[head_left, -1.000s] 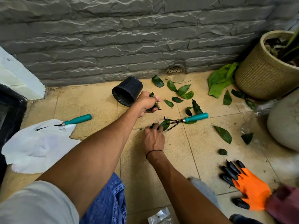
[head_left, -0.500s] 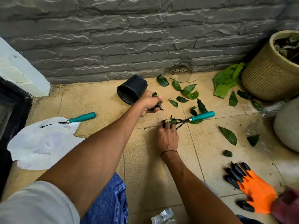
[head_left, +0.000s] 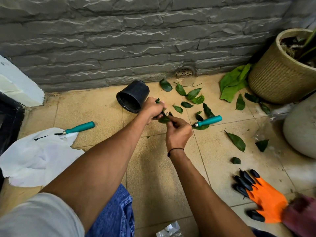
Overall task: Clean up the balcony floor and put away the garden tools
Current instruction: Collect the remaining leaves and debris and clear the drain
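My left hand (head_left: 153, 109) grips a small bunch of green leaves beside the tipped black pot (head_left: 132, 96). My right hand (head_left: 178, 132) pinches one leaf (head_left: 164, 119) and holds it against the left hand's bunch. Several loose leaves (head_left: 193, 96) lie on the tan tiles beyond my hands and to the right. A teal-handled hand rake (head_left: 208, 120) lies just right of my right hand, its prongs hidden behind it. A second teal-handled tool (head_left: 79, 127) lies at the left, its tip on a white bag (head_left: 37, 158).
A grey stone wall (head_left: 136, 40) closes the far side, with a drain grate (head_left: 183, 72) at its foot. A woven planter (head_left: 283, 71) and a grey pot (head_left: 301, 129) stand at the right. An orange clawed glove (head_left: 261, 197) lies at the lower right.
My right hand lifted off the floor by the rake with a leaf and came up to meet my left hand. The left hand kept its bunch of leaves.
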